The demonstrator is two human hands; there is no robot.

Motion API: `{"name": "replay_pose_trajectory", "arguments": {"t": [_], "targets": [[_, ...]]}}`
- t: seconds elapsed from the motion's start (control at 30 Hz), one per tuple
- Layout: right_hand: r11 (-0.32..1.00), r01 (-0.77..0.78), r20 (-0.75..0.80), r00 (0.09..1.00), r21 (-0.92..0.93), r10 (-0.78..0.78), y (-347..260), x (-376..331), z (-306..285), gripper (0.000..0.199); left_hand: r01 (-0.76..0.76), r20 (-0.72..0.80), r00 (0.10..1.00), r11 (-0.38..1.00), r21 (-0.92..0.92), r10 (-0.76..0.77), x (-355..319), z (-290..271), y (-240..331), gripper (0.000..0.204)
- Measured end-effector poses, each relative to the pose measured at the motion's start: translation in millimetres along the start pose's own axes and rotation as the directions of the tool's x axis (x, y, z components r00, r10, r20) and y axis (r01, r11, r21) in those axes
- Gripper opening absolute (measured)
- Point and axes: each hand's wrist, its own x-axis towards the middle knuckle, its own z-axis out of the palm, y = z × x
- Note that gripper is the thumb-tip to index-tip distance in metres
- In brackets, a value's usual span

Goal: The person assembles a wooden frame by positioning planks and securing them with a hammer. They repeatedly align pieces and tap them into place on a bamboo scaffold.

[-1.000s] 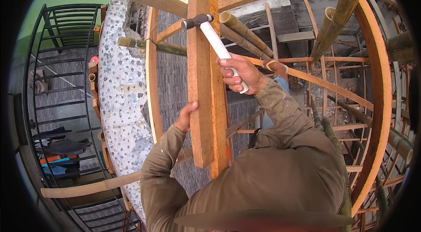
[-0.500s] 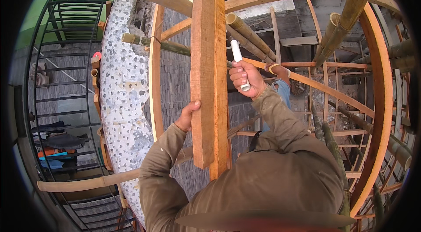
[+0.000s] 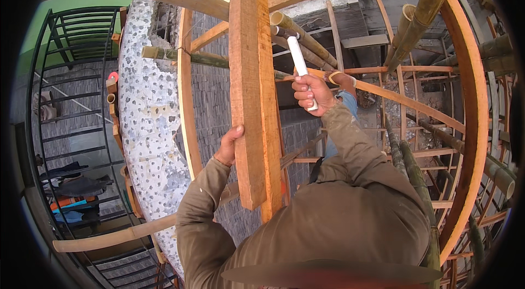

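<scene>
A thick wooden beam (image 3: 246, 86) runs lengthwise in front of me, flat against a second, more orange timber (image 3: 268, 125) on its right. My left hand (image 3: 227, 147) grips the beam's left edge, thumb on the near side; its other fingers are hidden behind the wood. To the right of both timbers, my right hand (image 3: 316, 95) is wrapped round the white handle of a hammer (image 3: 298, 58). The hammer's dark head points up and left, close to the orange timber; whether it touches cannot be told.
Bamboo poles (image 3: 421, 21) and a curved-looking timber (image 3: 473, 108) frame the right, above a lattice of battens. A speckled concrete ledge (image 3: 150, 108) lies left, beyond it a black metal railing (image 3: 71, 138). A bamboo pole (image 3: 120, 237) crosses low left. A foot with a yellow strap (image 3: 342, 79) rests beyond my right hand.
The view has shifted slightly, so most things sit a little further left. My right hand has moved a little right and down relative to the timbers, the hammer still in it. My left hand keeps its hold.
</scene>
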Motion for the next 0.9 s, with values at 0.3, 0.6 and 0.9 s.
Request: {"name": "replay_pose_trajectory", "arguments": {"t": [0.3,0.6,0.9], "targets": [[0.926,0.312,-0.343,0.911,0.215,-0.227,-25,33,-3,0.022,0.011,-0.044,0.999,1.0,0.002,-0.011,3,-1,-3,0.077],[0.989,-0.085,-0.079,0.994,-0.118,0.076,-12,18,21,0.009,0.023,-0.032,0.999,1.0,-0.004,-0.023,-1,14,12,0.073],[0.994,-0.098,-0.041,0.994,-0.044,0.097,-4,18,19,0.009,-0.21,-0.166,0.921,0.809,0.55,0.352,-16,61,32,0.056]]}}
